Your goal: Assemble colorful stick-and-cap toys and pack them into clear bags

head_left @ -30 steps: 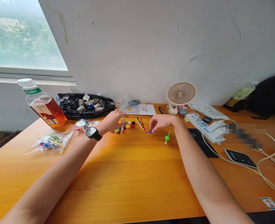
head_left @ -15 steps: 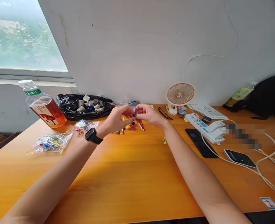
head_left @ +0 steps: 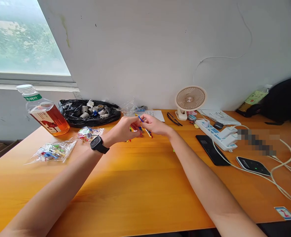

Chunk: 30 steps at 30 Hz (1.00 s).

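Note:
Both hands meet above the wooden table (head_left: 135, 184), near its far middle. My left hand (head_left: 126, 128), with a black watch (head_left: 98, 144) on its wrist, is closed in a pinch. My right hand (head_left: 154, 125) pinches a small blue plastic stick (head_left: 140, 118) that pokes up between the two hands. The left fingers touch the same piece. Below the hands lie several small coloured plastic parts (head_left: 146, 132), partly hidden by the fingers.
Two clear bags of coloured parts (head_left: 51, 151) lie at left, beside a bottle of amber drink (head_left: 44, 112) and a black bag of grey pieces (head_left: 89, 112). A small fan (head_left: 190, 100), power strip (head_left: 216, 133), two phones (head_left: 252, 165) and white cables are at right.
My right hand picked up the blue stick from the table and carried it left to my left hand. Both hands rose together, then lowered slightly.

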Available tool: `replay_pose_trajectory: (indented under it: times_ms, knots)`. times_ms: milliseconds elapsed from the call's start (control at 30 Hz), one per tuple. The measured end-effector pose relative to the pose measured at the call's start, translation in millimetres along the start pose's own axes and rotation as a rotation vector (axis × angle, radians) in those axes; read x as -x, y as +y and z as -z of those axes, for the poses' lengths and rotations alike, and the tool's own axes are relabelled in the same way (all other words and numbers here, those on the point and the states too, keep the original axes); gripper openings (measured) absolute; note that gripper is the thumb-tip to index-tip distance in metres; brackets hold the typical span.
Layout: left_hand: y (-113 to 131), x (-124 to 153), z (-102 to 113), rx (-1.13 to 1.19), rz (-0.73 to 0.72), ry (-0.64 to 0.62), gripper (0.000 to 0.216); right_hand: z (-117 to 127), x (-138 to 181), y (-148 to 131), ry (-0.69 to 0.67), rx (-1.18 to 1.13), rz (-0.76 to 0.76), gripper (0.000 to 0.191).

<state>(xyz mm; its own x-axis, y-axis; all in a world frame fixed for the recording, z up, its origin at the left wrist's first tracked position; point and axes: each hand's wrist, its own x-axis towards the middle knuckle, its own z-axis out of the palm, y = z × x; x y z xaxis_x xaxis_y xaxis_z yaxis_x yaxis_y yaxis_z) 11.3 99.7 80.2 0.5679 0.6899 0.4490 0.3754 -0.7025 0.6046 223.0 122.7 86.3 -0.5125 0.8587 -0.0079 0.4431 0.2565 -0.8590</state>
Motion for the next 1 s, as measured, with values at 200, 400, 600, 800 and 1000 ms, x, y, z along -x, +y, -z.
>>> replay_pose_trajectory:
  times_ms: [200, 400, 600, 800, 1000]
  knots:
    - [-1, 7, -26, -0.182, -0.041, -0.243, 0.011, 15, -3, 27, 0.099, 0.559, -0.307, 0.020]
    - [-13, 8, -30, -0.241, 0.016, -0.411, 0.015, 20, -5, 52, 0.074, 0.606, -0.383, 0.027]
    - [-30, 7, -10, -0.285, 0.020, -0.388, 0.015, 6, -12, 46, 0.106, 0.564, -0.144, 0.027]
    - [-46, 6, 6, -0.335, -0.011, -0.298, 0.023, -12, -12, 38, 0.095, 0.506, 0.116, 0.018]
    - [-50, 7, 6, -0.356, 0.043, -0.321, 0.027, -19, -13, 43, 0.024, 0.488, 0.124, 0.010]
